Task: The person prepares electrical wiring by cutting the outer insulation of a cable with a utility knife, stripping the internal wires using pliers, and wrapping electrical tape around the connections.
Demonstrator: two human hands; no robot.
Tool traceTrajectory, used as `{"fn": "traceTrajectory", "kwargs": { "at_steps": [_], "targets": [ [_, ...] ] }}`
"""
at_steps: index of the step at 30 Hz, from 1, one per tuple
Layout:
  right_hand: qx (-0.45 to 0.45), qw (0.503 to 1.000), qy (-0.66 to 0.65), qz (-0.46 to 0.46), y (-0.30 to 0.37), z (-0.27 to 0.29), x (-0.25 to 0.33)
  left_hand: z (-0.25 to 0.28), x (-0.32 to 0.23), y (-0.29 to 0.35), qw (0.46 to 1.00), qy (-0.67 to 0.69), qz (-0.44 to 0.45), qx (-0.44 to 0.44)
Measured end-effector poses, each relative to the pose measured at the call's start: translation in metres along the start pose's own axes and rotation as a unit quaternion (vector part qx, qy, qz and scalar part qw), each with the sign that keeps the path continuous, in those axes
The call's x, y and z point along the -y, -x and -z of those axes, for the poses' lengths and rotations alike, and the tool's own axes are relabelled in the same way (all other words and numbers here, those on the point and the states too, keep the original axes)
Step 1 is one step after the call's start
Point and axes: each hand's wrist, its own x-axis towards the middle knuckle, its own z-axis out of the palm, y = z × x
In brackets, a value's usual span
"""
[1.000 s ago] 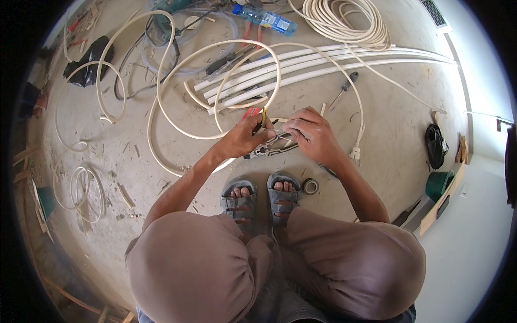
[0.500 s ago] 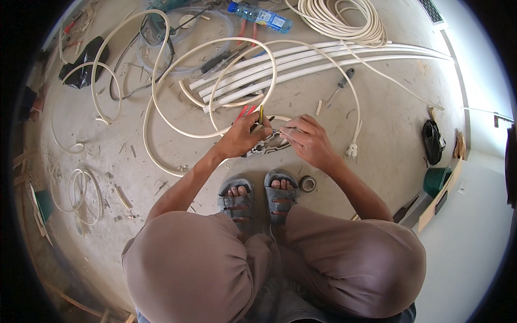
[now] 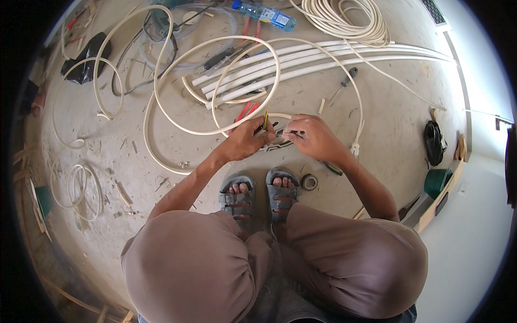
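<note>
My left hand (image 3: 247, 141) is closed, with a thin yellow-and-dark strip (image 3: 266, 119) standing up from its fingers. Close to its right, my right hand (image 3: 312, 139) has thumb and fingers pinched together; whatever they grip is too small to make out. Below and between the hands shows a grey metal tool (image 3: 280, 144), partly covered by them. A dark handle end (image 3: 332, 168) pokes out beneath my right forearm. Just beyond the left hand lies a red-handled tool (image 3: 249, 111). A loop of cream cable (image 3: 278, 115) passes behind my fingers.
Large cable loops (image 3: 155, 81) spread over the floor, with white pipes (image 3: 237, 81) and a cable coil (image 3: 350, 24) farther off. A screwdriver (image 3: 344, 83) and a plug (image 3: 355, 148) lie to the right. Beside my right sandal (image 3: 282, 188) is a tape roll (image 3: 309, 182).
My right hand has moved slightly and its fingers have curled in more. The dark handle end now shows below my right forearm. The view has shifted a little.
</note>
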Motion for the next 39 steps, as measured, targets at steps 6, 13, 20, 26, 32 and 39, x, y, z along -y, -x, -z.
{"fn": "traceTrajectory", "kwargs": {
  "at_steps": [6, 13, 20, 26, 32, 39],
  "targets": [
    [0.08, 0.976, -0.136, -0.151, -0.006, 0.012, -0.001, -0.002, 0.001, 0.001, 1.0, -0.002, 0.008, 0.009],
    [0.08, 0.99, -0.094, -0.067, -0.004, 0.014, -0.001, 0.002, -0.012, 0.003, 1.0, 0.0, 0.02, 0.008],
    [0.03, 1.0, -0.007, 0.004, 0.0, 0.005, 0.009, 0.0, -0.01, 0.005, 1.0, 0.003, 0.028, 0.0],
    [0.038, 0.998, -0.037, -0.03, 0.0, 0.004, 0.008, -0.002, -0.008, 0.006, 0.999, 0.009, 0.048, 0.012],
    [0.097, 0.992, -0.077, -0.034, -0.011, 0.004, -0.005, -0.003, -0.012, 0.013, 0.998, -0.014, 0.056, 0.011],
    [0.072, 0.957, -0.24, -0.148, -0.007, -0.009, -0.004, -0.009, 0.008, 0.016, 0.999, 0.033, 0.023, -0.017]
  ]
}}
